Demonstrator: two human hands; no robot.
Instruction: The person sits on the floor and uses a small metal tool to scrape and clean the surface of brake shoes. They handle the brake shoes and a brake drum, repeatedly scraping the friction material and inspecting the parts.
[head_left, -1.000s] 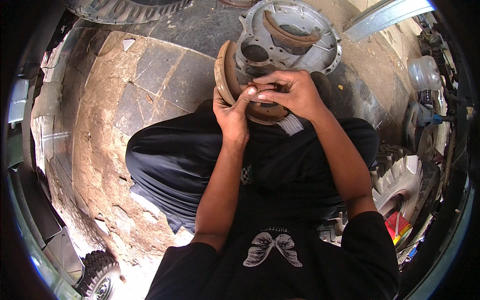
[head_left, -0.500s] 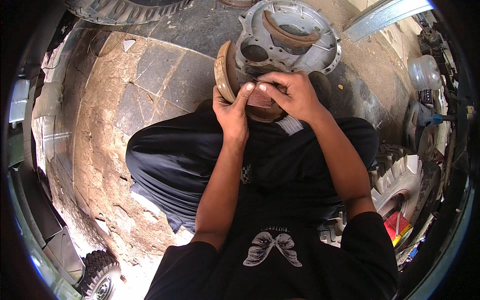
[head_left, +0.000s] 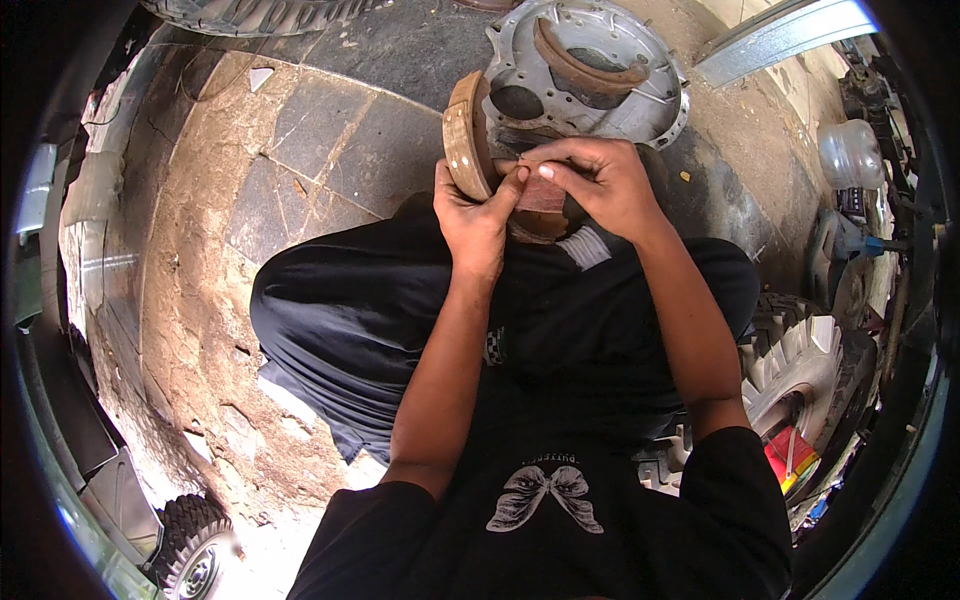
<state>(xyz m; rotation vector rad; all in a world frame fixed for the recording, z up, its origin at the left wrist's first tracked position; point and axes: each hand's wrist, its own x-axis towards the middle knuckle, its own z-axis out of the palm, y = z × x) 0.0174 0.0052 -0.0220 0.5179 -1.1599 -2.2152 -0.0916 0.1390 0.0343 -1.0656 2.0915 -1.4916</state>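
My left hand [head_left: 474,215] is closed round a curved brake shoe [head_left: 464,150], which stands on end with its tan, riveted lining facing left. Between my hands is a small reddish-brown flat piece [head_left: 541,194], like sandpaper; I cannot tell its kind for certain. My right hand [head_left: 597,185] pinches the upper edge of this piece with thumb and forefinger. My left thumb touches its left corner. Below it a rusty brown part [head_left: 540,226] shows partly between my legs, the rest hidden by my hands and the flat piece.
A round grey metal housing [head_left: 650,110] lies ahead on the tiles, another curved brake shoe [head_left: 580,65] resting on it. A folded whitish ribbed strip [head_left: 585,248] is by my lap. Tyres lie at far left, right [head_left: 800,370] and lower left. A clear plastic jug [head_left: 850,155] stands right.
Both hands, the brake shoe and the flat piece have shifted slightly to the right. The view has shifted a little too. My grip looks much the same, with the thumbs slightly farther apart.
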